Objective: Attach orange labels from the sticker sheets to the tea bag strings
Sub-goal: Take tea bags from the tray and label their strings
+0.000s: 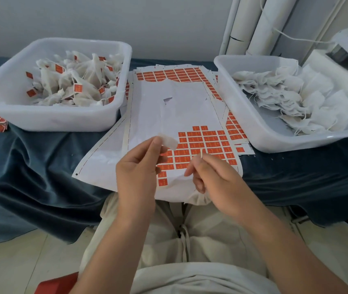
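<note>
Tea bag: white, thin gauzy mesh, pinched at L hand fingertips. R hand pinches small label edge-on, just beside bag, over glossy sticker sheet.

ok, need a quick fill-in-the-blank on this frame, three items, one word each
1. The tea bags in the left tub already carry ____ labels.
2. The bare tea bags lie in the other tub, on the person's ____ side.
3. While the left hand pinches a single tea bag and the right hand pinches a label, the sticker sheet lies ____ the two tubs.

Missing words: orange, right, between.
</note>
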Available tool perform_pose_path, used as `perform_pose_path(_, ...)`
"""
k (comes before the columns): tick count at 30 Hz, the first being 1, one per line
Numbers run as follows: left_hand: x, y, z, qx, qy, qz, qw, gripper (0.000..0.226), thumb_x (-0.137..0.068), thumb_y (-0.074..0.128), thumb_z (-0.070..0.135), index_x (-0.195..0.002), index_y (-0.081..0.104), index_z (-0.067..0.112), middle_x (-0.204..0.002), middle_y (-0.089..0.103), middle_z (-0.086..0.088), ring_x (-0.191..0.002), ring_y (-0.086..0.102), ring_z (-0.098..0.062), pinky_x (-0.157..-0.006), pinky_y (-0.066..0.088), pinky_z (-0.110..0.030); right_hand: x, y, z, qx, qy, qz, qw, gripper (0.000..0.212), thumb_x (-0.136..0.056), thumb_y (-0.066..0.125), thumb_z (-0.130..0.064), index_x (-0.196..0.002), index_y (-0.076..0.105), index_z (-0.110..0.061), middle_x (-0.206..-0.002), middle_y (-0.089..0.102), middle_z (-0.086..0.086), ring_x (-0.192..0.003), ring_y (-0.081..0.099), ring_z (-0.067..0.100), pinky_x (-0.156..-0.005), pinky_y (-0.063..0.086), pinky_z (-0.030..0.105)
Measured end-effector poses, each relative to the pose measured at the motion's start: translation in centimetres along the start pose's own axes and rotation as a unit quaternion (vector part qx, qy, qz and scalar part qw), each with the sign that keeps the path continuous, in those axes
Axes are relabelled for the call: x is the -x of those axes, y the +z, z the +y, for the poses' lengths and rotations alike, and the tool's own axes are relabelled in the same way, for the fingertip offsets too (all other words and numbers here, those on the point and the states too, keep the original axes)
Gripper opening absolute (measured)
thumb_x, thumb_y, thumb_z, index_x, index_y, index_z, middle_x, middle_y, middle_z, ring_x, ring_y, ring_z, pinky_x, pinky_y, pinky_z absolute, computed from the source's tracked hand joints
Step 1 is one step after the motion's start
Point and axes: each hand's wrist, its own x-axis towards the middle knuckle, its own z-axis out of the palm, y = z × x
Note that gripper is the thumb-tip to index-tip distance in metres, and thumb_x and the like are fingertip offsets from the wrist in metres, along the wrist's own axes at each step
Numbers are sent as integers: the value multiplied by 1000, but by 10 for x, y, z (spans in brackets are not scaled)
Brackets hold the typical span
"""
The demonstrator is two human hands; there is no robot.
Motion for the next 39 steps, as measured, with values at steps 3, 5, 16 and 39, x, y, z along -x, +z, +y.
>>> perform_pose_path(3, 10, 11, -8, 16, 5, -22, 1000, 19, -104, 64, 31, -97, 82, 29, -94, 80, -1, -83, 76, -17, -71, 60, -28, 7, 8, -8, 109, -132, 9, 985, 34, -110, 41, -40, -91, 68, -32, -88, 65, -9, -90, 65, 9, -80, 49, 17)
perform_pose_path(5, 17, 17, -13, 29, -5, -51, 998, 21, -105, 62, 31, -97, 79, 23, -93, 78, -4, -83, 73, -18, -72, 57, -29, 8, 11, -12, 190, -220, 48, 956, 35, -110, 43, -34, -93, 72, -24, -102, 62, -14, -106, 61, 12, -94, 45, 23)
perform_pose_path(16, 29, 29, -14, 31, -52, -172, 983, 23, -105, 63, 36, -95, 72, 17, -78, 62, -4, -59, 56, -14, -57, 48, -23, 3, -7, -13, 92, -158, 120, 976, 25, -106, 53, -37, -117, 75, -42, -124, 62, -18, -129, 56, 6, -97, 46, 12)
perform_pose_path(39, 23, 22, -12, -41, 29, -158, 986, 24, -95, 60, 28, -72, 69, 28, -62, 61, -2, -58, 55, -24, -59, 50, -39, -4, -11, 0, -6, -54, 83, 995, 58, -101, 54, -56, -81, 65, -2, -108, 76, 10, -110, 71, 19, -96, 56, 23)
